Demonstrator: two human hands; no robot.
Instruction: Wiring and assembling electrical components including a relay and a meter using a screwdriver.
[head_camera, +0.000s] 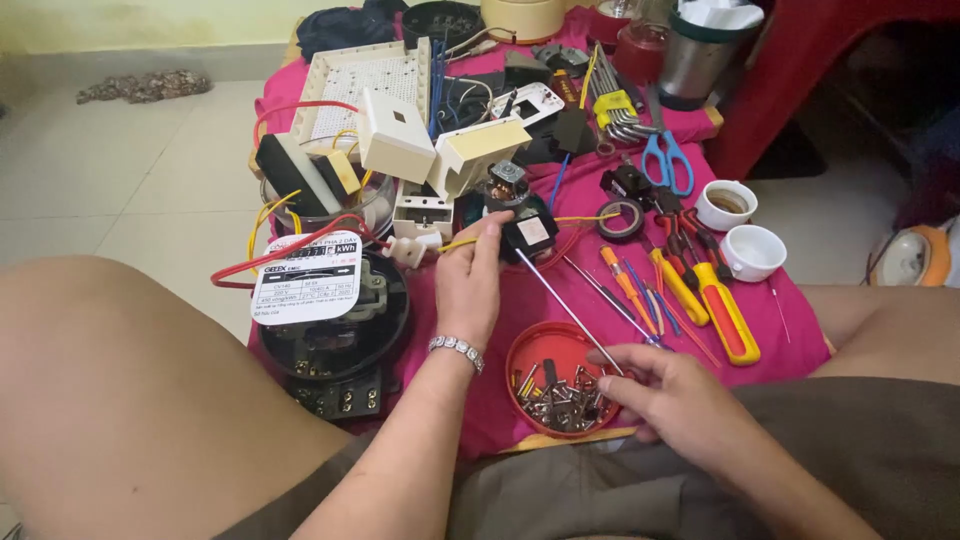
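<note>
While my left hand (468, 285) is pinching a small black component (530, 233) with a pale square label on its top, that part is sitting near the middle of the pink cloth (780, 300), just beyond my fingertips. A yellow wire (585, 217) is running from it toward a roll of black tape (622, 220). My right hand (668, 392) is closing narrowly around the handle end of a long thin metal screwdriver (565, 306), whose shaft is slanting up so the tip is meeting the black component. Directly under that shaft, a red round lid (527, 352) is holding a heap of screws and small metal bits, touching my right fingers. To the left, a black electricity meter base (340, 345) with a white faceplate is crowding the cloth's edge, with red wire (285, 253) looping over it. To the right, orange and yellow-handled screwdrivers (700, 295) are lying beside two white cups (740, 228), with blue scissors (665, 155) further back.
</note>
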